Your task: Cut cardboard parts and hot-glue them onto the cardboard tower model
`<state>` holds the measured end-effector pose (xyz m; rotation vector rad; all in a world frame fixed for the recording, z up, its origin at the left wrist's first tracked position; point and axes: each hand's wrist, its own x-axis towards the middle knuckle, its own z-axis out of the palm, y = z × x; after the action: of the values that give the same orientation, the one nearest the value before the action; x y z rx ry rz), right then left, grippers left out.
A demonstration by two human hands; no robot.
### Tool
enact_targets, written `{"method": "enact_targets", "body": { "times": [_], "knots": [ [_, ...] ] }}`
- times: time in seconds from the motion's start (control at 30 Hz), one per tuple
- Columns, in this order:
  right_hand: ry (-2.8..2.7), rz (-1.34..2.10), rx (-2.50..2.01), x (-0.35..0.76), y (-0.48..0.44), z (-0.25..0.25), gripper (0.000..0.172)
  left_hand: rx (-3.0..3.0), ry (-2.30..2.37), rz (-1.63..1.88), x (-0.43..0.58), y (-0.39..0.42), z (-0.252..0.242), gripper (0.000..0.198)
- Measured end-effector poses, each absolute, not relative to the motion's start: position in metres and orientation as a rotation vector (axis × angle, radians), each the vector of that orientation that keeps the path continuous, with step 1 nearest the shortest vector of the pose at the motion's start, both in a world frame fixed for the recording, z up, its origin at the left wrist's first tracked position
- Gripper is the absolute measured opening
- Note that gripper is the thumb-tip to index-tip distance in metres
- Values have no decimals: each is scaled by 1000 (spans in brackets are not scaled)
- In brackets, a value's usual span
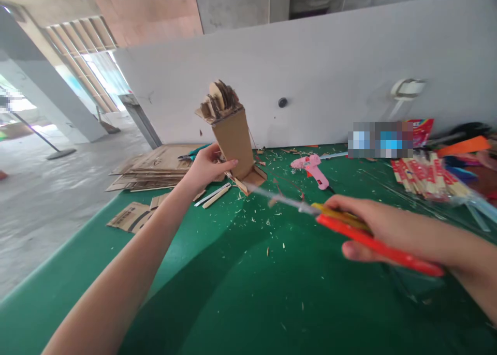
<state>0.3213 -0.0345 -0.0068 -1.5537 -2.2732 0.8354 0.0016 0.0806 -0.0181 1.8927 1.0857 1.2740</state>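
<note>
A tall cardboard piece [235,140] stands tilted near the back of the green table, with a row of rounded cardboard discs [221,97] on its top and a small tray-like base [255,179]. My left hand [212,163] grips its lower left side, thumb across the front. In my right hand [361,225] is a tool with red and yellow handles [365,238], blurred by motion. Its thin grey blade [281,198] points left toward the base; whether it touches cannot be made out.
Stacked cardboard sheets [155,166], teal-handled pliers [194,153] and pale sticks [213,195] lie at left. Behind the right hand are a pink glue gun [316,169] and red-and-white packets [427,176]. Scraps dot the green table [248,293]; a white wall [310,75] stands behind.
</note>
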Motion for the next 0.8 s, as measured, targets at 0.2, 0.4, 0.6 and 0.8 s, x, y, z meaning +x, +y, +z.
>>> {"method": "enact_targets", "body": {
  "times": [0.2, 0.4, 0.6, 0.8],
  "knots": [
    [-2583, 1049, -1655, 326, -18, -28, 46, 1912, 1142, 1532, -1, 92, -16, 45],
    [-2593, 1163, -1584, 325, 5, -35, 42, 2005, 1208, 1599, 6, 88, -16, 38],
    [-2476, 1313, -1558, 320, 14, -32, 50, 2034, 1245, 1557, 11, 83, -13, 42],
    [-2505, 1290, -1599, 319, 11, -26, 51, 2018, 1257, 1603, 13, 80, -10, 38]
  ]
}}
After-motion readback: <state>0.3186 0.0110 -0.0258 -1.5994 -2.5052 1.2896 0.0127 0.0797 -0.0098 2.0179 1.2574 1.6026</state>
